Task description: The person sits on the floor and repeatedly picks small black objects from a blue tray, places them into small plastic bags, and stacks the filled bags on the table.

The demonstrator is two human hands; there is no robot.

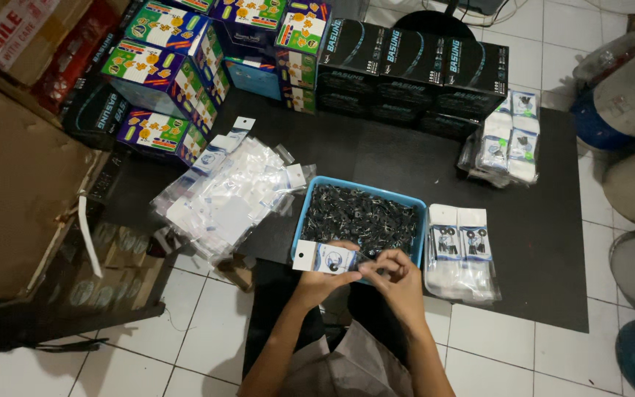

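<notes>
Packet (325,258), a small clear plastic sleeve with a white card header, is being held just above the near rim of the blue tray (306,213), close in front of the person. The left hand (316,283) is pinching it from below, fingers closed on its lower edge, while the right hand (395,278) is pressing its fingers together at the packet's right end, apparently on a small dark part; whether that part is going in is too small to tell.

Judging by its look, the sleeve is feather-light, thin and floppy, and its film is likely slippery, so the stiffer white header or the sealed edge is probably offering the surest hold. Squeezing the middle would likely crumple it.

The tray is sitting on a black mat (538,242) on the tiled floor and is holding a heap of small black parts (361,213). A loose pile of empty sleeves (225,187) is lying to the left, and filled packets (461,250) are stacking up just right of the tray. Colourful boxes (178,81) and black boxes (413,70) are standing at the far side.
</notes>
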